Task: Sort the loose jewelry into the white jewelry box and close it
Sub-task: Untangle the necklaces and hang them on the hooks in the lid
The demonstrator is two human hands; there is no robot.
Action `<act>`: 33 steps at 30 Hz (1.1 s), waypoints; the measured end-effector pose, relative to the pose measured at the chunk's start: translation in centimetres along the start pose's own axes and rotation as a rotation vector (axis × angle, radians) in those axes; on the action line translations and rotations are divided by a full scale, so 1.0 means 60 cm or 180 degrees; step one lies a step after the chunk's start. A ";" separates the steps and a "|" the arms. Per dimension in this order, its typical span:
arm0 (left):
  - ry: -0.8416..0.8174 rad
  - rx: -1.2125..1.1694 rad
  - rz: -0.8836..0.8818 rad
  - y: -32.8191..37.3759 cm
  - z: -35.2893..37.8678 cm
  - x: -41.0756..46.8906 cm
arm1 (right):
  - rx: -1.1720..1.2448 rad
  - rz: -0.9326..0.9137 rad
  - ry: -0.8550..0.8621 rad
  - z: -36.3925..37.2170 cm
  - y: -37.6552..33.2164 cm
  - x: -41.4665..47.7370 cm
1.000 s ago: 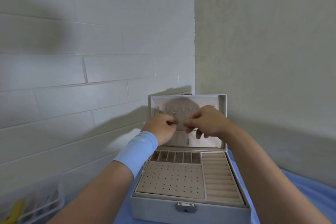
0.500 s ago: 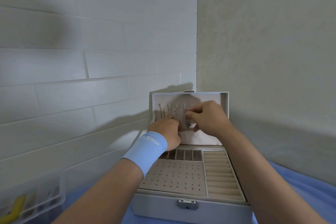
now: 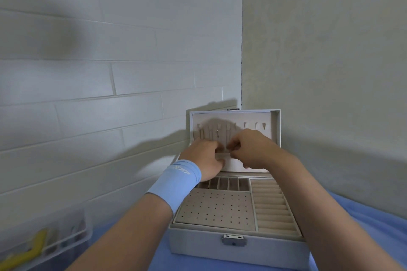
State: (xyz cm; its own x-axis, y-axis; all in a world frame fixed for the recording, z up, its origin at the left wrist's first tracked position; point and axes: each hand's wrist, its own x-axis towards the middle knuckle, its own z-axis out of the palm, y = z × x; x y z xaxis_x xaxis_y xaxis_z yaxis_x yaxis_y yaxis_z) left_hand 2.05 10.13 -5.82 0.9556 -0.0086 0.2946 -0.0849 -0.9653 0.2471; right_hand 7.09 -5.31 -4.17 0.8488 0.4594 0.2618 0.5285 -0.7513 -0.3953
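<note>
The white jewelry box [image 3: 237,246] stands open on a blue cloth, its lid [image 3: 276,130] upright against the wall corner. A row of hooks lines the lid's top. From one hook hangs a thin necklace [image 3: 217,135]. Its chain runs down between my hands. My left hand [image 3: 203,157], a blue wristband behind it, pinches at the edge of the lid pocket [image 3: 223,156]. My right hand [image 3: 253,152] pinches the chain's lower end just right of it. The fingertips are blurred. The box's tray shows a dotted earring pad [image 3: 215,209], ring rolls [image 3: 271,207] and small compartments.
A clear plastic organizer [image 3: 72,233] holding a yellow item [image 3: 37,246] sits at the lower left by the tiled wall. The blue cloth [image 3: 370,222] covers the surface. Walls close in behind and to the right of the box.
Both hands have moved down the lid, from the hook row to the pocket edge. The necklace now hangs from a hook above them.
</note>
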 end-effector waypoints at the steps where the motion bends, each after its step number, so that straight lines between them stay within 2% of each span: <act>1: 0.0000 -0.0063 0.0018 -0.003 -0.005 -0.009 | 0.0031 -0.0054 0.0042 -0.004 -0.006 -0.003; 4: 0.0038 -0.0284 0.0028 -0.017 -0.022 -0.045 | 0.0218 -0.0219 -0.0022 -0.009 -0.030 -0.018; 13: 0.0137 -0.0736 0.0044 -0.064 -0.074 -0.167 | 0.0279 -0.0503 -0.0872 0.007 -0.137 -0.122; 16: -0.0183 -0.0857 -0.0028 -0.075 -0.078 -0.213 | 0.0086 -0.0512 -0.1261 0.038 -0.168 -0.168; 22: -0.1493 -0.0464 -0.0006 -0.094 -0.050 -0.285 | -0.0307 -0.0409 -0.1999 0.082 -0.192 -0.219; 26: -0.2004 -0.0152 0.0095 -0.098 -0.035 -0.298 | -0.0577 -0.0414 -0.2364 0.112 -0.200 -0.238; 33: -0.2204 -0.0148 0.0301 -0.094 -0.026 -0.301 | -0.0406 -0.0382 -0.2521 0.118 -0.198 -0.241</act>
State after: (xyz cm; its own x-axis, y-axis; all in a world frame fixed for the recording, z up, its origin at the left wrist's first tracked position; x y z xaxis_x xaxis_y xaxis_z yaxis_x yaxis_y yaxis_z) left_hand -15.19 16.13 -11.12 0.9021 -0.2714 -0.3354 -0.1738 -0.9401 0.2932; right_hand -11.39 0.34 -9.49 0.5703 0.7036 -0.4238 0.6515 -0.7017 -0.2883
